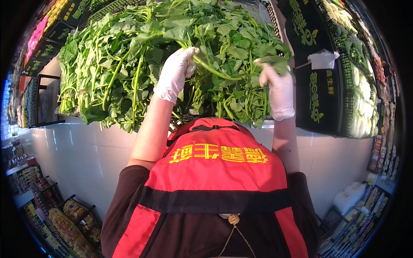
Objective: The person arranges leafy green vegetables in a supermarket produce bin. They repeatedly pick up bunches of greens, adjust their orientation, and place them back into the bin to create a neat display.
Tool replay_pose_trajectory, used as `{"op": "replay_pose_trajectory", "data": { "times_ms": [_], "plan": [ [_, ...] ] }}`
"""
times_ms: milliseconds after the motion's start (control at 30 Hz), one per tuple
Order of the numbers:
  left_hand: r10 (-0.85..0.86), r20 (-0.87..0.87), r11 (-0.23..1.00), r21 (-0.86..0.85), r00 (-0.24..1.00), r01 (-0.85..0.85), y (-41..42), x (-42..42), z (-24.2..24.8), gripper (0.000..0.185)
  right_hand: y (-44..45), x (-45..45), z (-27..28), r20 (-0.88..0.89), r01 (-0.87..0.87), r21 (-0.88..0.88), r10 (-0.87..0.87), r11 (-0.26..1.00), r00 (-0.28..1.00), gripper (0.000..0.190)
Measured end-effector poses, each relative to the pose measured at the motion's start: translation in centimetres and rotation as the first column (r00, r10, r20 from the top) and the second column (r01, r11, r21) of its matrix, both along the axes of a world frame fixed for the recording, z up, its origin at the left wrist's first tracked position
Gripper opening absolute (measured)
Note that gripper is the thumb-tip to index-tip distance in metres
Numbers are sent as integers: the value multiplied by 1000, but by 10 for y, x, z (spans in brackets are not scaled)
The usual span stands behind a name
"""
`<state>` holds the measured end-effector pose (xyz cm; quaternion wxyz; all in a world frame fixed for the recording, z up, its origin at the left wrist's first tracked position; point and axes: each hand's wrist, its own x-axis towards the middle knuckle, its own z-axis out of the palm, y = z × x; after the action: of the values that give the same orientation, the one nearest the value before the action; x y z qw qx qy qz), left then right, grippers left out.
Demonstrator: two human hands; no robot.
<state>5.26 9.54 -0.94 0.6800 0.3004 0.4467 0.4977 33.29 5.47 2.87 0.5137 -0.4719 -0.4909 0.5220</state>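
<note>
My left hand (176, 74), in a thin white glove, is shut on a long green stem (219, 73) of a leafy vegetable. Leaves fan out above that fist, while the stem's lower end slants right towards the other hand. At the right, my gloved right hand (278, 90) pinches a blurred green leaf (275, 63); whether it is still joined to a stem cannot be made out. Both hands are over a broad heap of leafy greens (226, 42) on a display stand. Tied bunches of greens (68, 100) stand at the heap's left end.
A dark printed panel (317, 93) borders the heap on the right, with a white tag (323, 59) on a holder. Beyond it is a crate of pale vegetables (361, 103). My red apron (219, 161) touches the stand's front. Shelves of packaged goods (67, 225) stand behind me.
</note>
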Motion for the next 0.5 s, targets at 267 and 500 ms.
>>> {"op": "replay_pose_trajectory", "data": {
  "times_ms": [267, 500],
  "plan": [
    [-26, -244, 976, 204, 970, 78, -11, 36, 54, 22, -8, -31, 14, 733, -243, 144, 61, 959, 677, 25],
    [166, 76, 884, 431, 983, -182, -23, 57, 54, 18, -6, 43, -28, -366, 328, -143, -357, 934, 859, 10]
  ]
}}
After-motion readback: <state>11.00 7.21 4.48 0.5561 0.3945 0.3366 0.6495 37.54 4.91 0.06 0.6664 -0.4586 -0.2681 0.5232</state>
